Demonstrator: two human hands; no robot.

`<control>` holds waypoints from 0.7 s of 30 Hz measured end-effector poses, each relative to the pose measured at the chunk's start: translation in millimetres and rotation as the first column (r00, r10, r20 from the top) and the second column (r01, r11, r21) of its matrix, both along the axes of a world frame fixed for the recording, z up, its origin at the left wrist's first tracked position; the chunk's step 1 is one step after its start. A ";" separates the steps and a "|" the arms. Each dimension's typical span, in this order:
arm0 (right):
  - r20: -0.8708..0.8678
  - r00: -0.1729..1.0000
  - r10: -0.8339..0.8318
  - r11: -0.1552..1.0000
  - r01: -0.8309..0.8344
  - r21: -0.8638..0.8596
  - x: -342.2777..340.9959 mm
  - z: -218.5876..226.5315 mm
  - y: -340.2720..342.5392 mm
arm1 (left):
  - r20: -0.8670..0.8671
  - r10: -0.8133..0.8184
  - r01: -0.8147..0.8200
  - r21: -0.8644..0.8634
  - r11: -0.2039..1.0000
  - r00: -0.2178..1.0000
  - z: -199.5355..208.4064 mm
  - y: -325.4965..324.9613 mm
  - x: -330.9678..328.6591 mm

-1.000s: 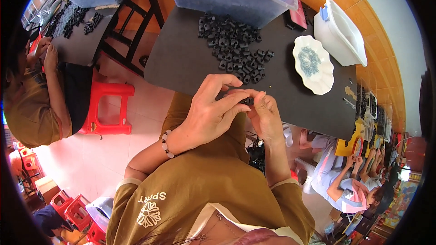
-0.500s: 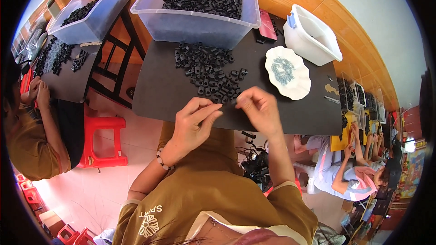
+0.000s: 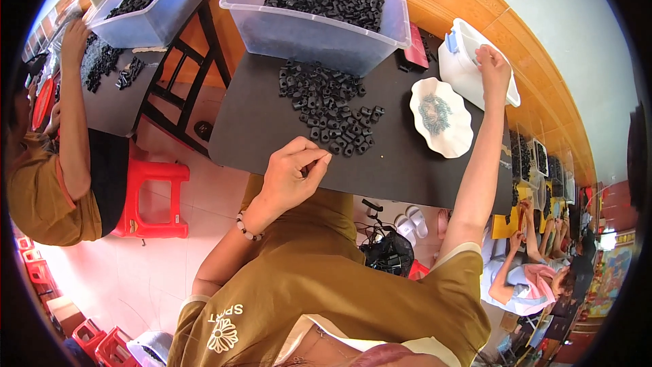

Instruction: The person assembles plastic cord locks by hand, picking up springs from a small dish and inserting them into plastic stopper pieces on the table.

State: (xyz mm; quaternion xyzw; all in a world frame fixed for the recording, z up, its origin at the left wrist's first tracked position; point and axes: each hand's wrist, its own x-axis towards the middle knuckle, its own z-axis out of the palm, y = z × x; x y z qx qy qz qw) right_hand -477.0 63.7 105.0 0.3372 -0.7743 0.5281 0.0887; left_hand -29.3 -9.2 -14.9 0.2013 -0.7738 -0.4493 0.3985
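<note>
Black parts (image 3: 329, 98) lie in a loose heap on the dark worktop (image 3: 401, 171), above the frame's centre, just below a clear tub (image 3: 312, 32) holding more. Near the heap's lower edge, the left hand (image 3: 293, 175) has thumb and forefinger pinched together; whether they grip anything cannot be told. At upper right, the right hand (image 3: 494, 73) overlaps the white box (image 3: 458, 71), fingers bent, their gap and any contents unclear. Left of that forearm sits a scalloped plate (image 3: 464, 137) bearing small pale pieces (image 3: 433, 114).
</note>
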 end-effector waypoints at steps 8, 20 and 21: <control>-0.180 0.893 0.413 0.841 -0.298 0.452 163.8 -47.6 0.8 | 0.017 0.009 -0.008 -0.023 1.000 1.000 -4.6 0.0 0.5; -0.312 0.807 0.501 0.778 -0.263 0.571 186.8 -85.2 0.0 | 0.031 0.017 -0.016 -0.039 0.999 0.999 -4.8 1.9 -1.5; -0.305 0.811 0.500 0.787 -0.277 0.552 186.8 -85.5 0.0 | 0.027 0.021 -0.020 -0.035 0.999 0.999 -4.6 2.6 -2.0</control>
